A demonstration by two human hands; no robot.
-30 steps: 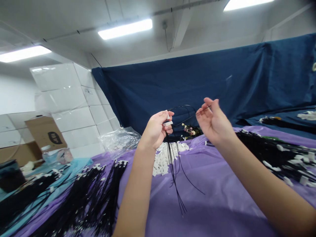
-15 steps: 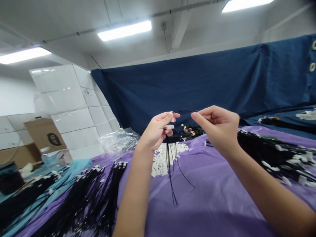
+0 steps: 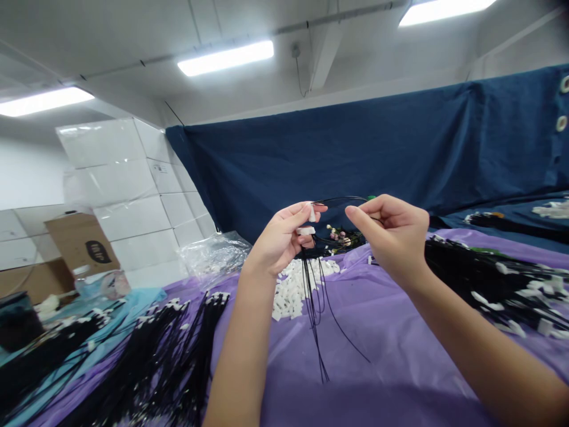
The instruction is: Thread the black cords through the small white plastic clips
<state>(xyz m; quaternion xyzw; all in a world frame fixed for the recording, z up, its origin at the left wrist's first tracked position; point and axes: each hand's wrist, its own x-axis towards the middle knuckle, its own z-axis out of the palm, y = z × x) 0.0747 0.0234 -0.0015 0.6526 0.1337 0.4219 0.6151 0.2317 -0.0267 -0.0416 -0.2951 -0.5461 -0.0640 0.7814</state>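
Observation:
My left hand is raised in front of me, closed on a small white plastic connector and a bunch of thin black wires that hang down toward the purple table cover. My right hand is just to its right, fingers pinched on one black wire that arcs across to the left hand's fingertips. A heap of white connectors lies on the cover behind the hanging wires.
Bundles of black wires with white ends lie at the left and right. A clear plastic bag, a cardboard box and white cartons stand at the back left. A dark blue cloth hangs behind.
My right hand went from open fingers to a pinch on the wire and came closer to my left hand. The hanging wires swung slightly.

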